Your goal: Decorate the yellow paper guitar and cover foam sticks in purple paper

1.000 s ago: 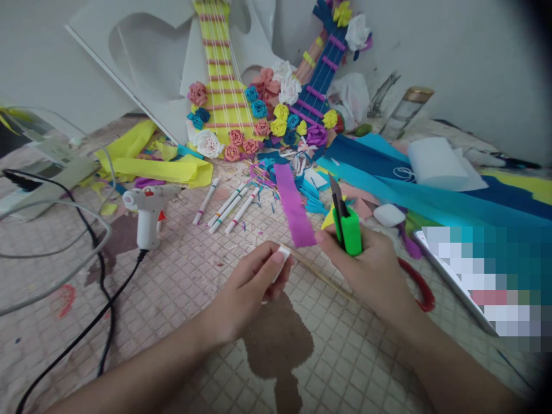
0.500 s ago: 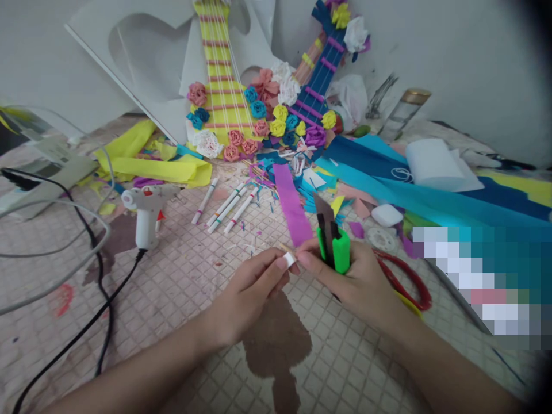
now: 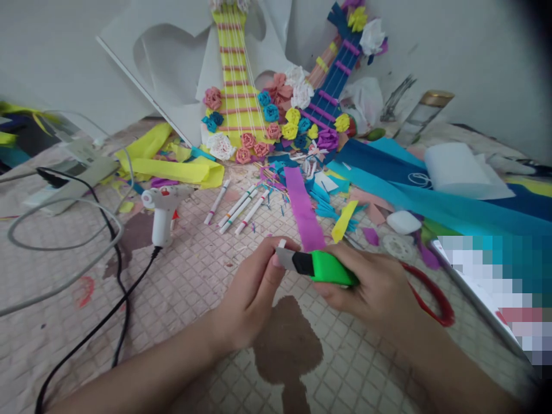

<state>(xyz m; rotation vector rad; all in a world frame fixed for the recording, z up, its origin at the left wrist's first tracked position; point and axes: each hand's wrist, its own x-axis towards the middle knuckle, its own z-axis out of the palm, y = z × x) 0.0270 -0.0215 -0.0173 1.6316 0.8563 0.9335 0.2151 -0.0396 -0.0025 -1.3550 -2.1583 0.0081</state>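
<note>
In the head view, the left hand [image 3: 252, 284] pinches a small white piece [image 3: 282, 244] between thumb and fingers above the bench [image 3: 194, 287]; the right hand [image 3: 371, 282] is wrapped around a green cutter [image 3: 334, 269], so each grip is closed on something; the cutter's blade [image 3: 286, 259] lies right at the left thumb, across the near side of the white piece, though whether the two touch or merely overlap in the picture I cannot tell; to do this well, I would judge, the left fingertips want to sit back from the edge, the piece pinched firmly so that it cannot roll, with short, light strokes led away from the thumb; bracing the piece on the bench would likely steady it more; the cutter's long axis runs nearly sideways, handle at the right hand, blade pointing left and slightly away from the wearer; the white piece shows only a short end, poking up and away past the thumb, the rest hidden, so its full axis is unsure; a purple strip [image 3: 304, 210] lies just beyond the hands, white sticks [image 3: 252, 212] to its left, a glue gun [image 3: 161, 221] further left.
</note>
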